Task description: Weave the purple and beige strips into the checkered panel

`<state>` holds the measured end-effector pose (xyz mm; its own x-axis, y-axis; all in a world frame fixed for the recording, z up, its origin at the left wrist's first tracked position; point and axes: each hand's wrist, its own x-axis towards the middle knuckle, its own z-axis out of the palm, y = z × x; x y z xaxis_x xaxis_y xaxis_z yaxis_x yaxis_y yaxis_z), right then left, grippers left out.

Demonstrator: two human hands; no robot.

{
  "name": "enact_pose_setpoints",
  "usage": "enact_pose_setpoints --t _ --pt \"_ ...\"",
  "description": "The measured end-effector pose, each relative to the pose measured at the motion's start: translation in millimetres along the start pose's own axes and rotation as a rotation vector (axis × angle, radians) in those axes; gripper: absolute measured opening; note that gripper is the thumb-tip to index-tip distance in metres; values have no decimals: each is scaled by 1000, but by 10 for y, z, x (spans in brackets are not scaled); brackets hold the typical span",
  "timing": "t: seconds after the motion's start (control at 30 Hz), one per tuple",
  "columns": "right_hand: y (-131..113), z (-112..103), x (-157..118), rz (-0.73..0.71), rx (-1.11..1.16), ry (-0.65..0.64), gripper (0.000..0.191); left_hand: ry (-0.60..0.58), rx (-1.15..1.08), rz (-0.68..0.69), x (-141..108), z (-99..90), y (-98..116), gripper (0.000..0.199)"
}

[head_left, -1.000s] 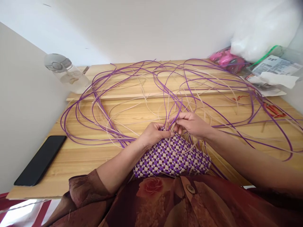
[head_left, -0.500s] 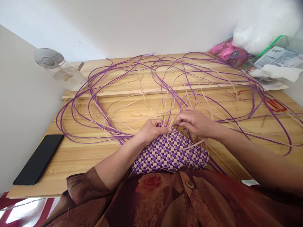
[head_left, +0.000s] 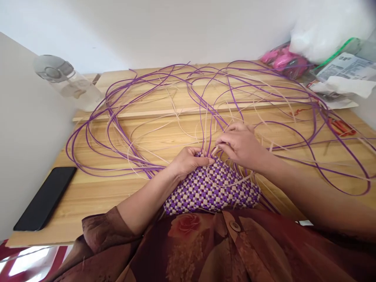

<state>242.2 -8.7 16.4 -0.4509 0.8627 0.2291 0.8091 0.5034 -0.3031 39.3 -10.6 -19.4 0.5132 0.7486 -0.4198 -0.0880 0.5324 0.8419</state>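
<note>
A woven piece in a purple and cream check lies against my body at the table's front edge. My left hand grips its upper edge, thumb on top and fingers behind. Just right of it, my right hand is closed in a pinch on a cream strip at the same edge. Long purple strands and cream ones run out from the weave and loop across the table. One cream strip curves over the front of the weave. The fingers behind the edge are partly hidden.
A black phone lies at the left on the wooden table. Behind it leans a clear bottle with a grey lid. Red-handled pliers lie at the right, below plastic bags and a pink item at the back right.
My right hand has moved slightly left and up, its fingertips now closer to the weave's edge. A purple loop at the far right has shifted outward. The left hand keeps its grip.
</note>
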Motion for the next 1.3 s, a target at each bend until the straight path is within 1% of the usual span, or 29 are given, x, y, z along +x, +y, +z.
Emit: enact_pose_setpoints --t 0.1,0.2,0.27,0.33,0.43,0.53,0.6,0.67,0.77,0.83,0.93,1.0,1.1,1.17,1.3 --pt "-94 -129 -132 33 24 -169 17 6 -19 -20 -4 1 16 29" --pt "-269 -258 -196 134 114 -293 18 19 -39 -38 -12 18 32 31" --pt "-360 -280 -209 165 187 -366 20 35 -40 -39 -16 31 37 32" --pt "-405 -237 -214 210 250 -400 22 51 -23 -19 -16 38 35 33" --pt "-408 -99 -242 298 305 -340 23 59 1 12 -8 40 12 35" --pt "-402 47 -310 326 357 -240 24 64 35 39 11 42 -23 36" --pt "-412 127 -363 346 393 -166 24 93 132 95 28 44 -38 33" --pt "-424 194 -403 368 414 -103 25 135 275 166 42 43 -37 31" --pt "-426 279 -427 391 432 -54 30 166 429 209 49 36 0 28" --pt "-419 335 -431 409 458 -13 32 161 480 186 49 30 36 26" --pt "-414 416 -447 411 490 77 31 122 526 86 59 19 67 24" --pt "-416 455 -467 395 496 128 29 88 485 5 76 12 62 25" --pt "-417 483 -491 367 510 152 28 44 329 -74 94 6 34 24" --pt "-413 486 -495 349 526 149 27 27 268 -66 90 12 25 25" --pt "-398 479 -489 331 579 145 26 48 355 34 64 46 32 29"
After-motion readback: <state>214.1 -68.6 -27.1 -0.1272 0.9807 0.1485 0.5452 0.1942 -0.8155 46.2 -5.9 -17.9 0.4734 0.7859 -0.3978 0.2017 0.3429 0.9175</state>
